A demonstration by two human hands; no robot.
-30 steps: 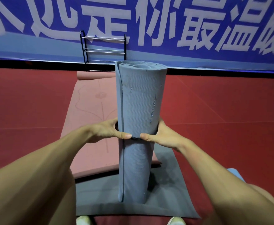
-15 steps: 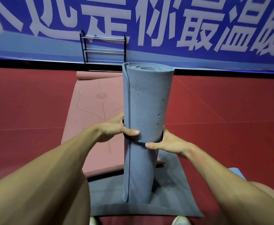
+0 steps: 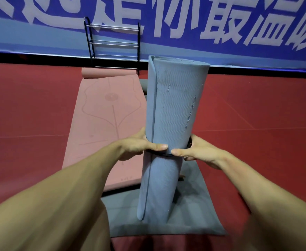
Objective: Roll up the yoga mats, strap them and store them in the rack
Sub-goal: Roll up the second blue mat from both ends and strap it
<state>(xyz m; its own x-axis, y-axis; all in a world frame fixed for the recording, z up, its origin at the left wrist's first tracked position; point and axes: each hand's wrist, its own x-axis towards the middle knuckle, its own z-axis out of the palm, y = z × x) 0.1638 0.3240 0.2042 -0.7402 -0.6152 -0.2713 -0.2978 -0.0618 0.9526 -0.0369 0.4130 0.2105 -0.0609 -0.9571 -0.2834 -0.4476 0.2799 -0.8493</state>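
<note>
One mat of the three in sight is rolled; none has yet been stored.

Head view. The rolled mat (image 3: 168,109), blue-grey with a wavy texture, stands on end and leans slightly, its lower end resting on a dark grey mat (image 3: 199,221) spread flat on the red floor (image 3: 257,115). A dark strap (image 3: 168,154) circles the roll at about mid-height, showing only as a thin band between the two thumbs; whether it is fastened cannot be told. The left hand (image 3: 139,144) wraps the roll from its side, thumb laid across the near face just above the strap, fingers hidden behind. The right hand (image 3: 201,153) mirrors it from the other side, thumb tip pointing inward at the level of the strap and nearly meeting the left thumb. Both hands are closed round the roll.

To the left lies a pink mat (image 3: 103,127), unrolled, only its far end curled over. Beyond it the rack (image 3: 113,44) stands against the blue banner (image 3: 239,51), well apart from the roll.

Judged progress: rolling of the first mat is done and strapping is in hand. Left to do are carrying this roll to the rack, then rolling, strapping and storing the pink and grey mats.
</note>
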